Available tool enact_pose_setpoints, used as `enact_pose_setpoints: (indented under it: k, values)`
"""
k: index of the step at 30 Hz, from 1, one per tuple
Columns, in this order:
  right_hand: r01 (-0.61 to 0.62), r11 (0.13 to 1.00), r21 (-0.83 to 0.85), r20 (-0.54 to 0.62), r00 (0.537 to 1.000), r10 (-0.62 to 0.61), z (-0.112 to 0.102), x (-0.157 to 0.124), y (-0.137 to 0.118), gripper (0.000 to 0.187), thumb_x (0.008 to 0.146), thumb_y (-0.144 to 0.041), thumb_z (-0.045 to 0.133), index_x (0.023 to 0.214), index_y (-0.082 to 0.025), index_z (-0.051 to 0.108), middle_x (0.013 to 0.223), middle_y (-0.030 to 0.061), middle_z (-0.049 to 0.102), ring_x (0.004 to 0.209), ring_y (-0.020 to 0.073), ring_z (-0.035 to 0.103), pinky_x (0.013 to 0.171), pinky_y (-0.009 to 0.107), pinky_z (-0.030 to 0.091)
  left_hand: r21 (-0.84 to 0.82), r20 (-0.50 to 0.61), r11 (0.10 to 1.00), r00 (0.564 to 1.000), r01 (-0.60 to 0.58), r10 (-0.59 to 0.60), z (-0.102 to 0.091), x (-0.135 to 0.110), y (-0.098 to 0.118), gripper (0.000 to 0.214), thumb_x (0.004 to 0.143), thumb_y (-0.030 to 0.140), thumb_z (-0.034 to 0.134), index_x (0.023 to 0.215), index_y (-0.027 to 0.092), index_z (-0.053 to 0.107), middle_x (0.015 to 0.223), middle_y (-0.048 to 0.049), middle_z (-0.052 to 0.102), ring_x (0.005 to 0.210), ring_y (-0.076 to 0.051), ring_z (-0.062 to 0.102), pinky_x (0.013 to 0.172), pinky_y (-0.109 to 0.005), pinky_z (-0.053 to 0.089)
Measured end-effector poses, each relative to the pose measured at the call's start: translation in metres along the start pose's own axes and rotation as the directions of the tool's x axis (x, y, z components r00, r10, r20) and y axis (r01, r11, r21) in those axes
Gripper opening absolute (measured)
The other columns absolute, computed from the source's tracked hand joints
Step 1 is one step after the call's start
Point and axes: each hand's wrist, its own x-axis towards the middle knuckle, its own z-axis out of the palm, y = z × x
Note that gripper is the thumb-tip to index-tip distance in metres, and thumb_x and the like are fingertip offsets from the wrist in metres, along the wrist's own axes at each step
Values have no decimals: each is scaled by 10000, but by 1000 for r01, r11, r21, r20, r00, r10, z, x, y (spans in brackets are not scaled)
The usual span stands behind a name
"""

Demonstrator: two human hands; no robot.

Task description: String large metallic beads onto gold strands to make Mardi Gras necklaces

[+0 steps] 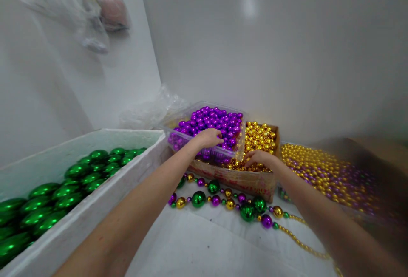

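Observation:
My left hand reaches over the front rim of a clear plastic tray and touches the shiny purple beads inside it. Its fingers are bent and slightly apart, with no bead visible in them. Just to the right, my right hand dips towards gold beads in a cardboard box. Those fingers curve downward, spread, and I see nothing held. The tray rests on the left part of that box. In front lies a strung bead necklace of green, purple and gold balls in two rows.
A white foam box with large green balls stands at the left. Small gold and purple beads fill a container at the right, beside a blurred dark shape. Clear plastic bags lie behind; others hang on the wall.

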Motion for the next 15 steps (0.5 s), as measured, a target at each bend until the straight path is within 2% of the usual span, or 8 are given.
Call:
enact_pose_setpoints:
  k: [3,5,7,9,11,13,14,15]
  values:
    - [16,960,281,5,1000,-18,-26,-19,13,344,902,-402,541,1154,-170,568,1095,82,612,885,192,614,669,322,525,-15,-110,1000,994,-2,1,-1,-3,-1,328,826,373,530,1070,195,658,1066,-63,678,1014,-211,593,897,-280,429]
    - [80,893,443,-56,997,-62,-39,-44,21,445,894,-525,453,1200,-216,547,1138,92,608,909,203,604,571,266,486,-27,-217,999,976,-20,14,-2,-8,3,344,862,351,488,1116,165,627,1143,-89,634,1084,-221,551,959,-318,401]
    - [150,823,549,-137,987,-88,-42,-76,28,605,860,-678,294,1219,-255,534,1177,98,596,904,208,588,474,229,419,-46,-396,996,917,-70,46,-1,-17,14,318,883,304,462,1106,139,619,1179,-108,597,1127,-225,515,1001,-346,375]
    - [212,730,650,-220,972,-86,-34,-111,31,754,785,-796,189,1218,-281,528,1211,106,576,858,200,562,392,204,334,-63,-578,985,811,-159,93,4,-31,32,267,894,259,450,1057,136,622,1162,-103,588,1129,-215,501,1010,-351,371]
    - [275,509,816,-282,957,-64,-17,-143,34,758,724,-846,279,1205,-314,527,1225,103,566,800,182,526,343,173,251,-64,-650,961,742,-268,163,14,-46,54,241,911,236,427,1038,147,612,1142,-91,590,1117,-200,498,994,-349,385]
    - [300,225,927,-305,952,-13,1,-172,38,680,697,-820,437,1180,-350,532,1224,87,571,758,159,499,325,142,200,-39,-591,928,758,-370,277,28,-60,75,236,924,234,410,1033,158,605,1110,-79,606,1074,-192,514,952,-351,409]
    - [296,126,947,-301,953,22,8,-185,41,646,691,-799,486,1166,-364,536,1226,78,573,747,153,496,323,132,193,-18,-528,912,778,-409,339,35,-66,83,229,924,238,411,1013,165,609,1080,-72,619,1041,-195,525,931,-361,416]
    - [280,92,956,-286,956,68,13,-199,46,624,693,-791,497,1155,-373,539,1231,70,574,746,151,502,323,128,197,9,-462,899,795,-438,392,41,-70,90,220,921,241,417,985,173,617,1048,-67,632,1013,-202,532,916,-377,415]
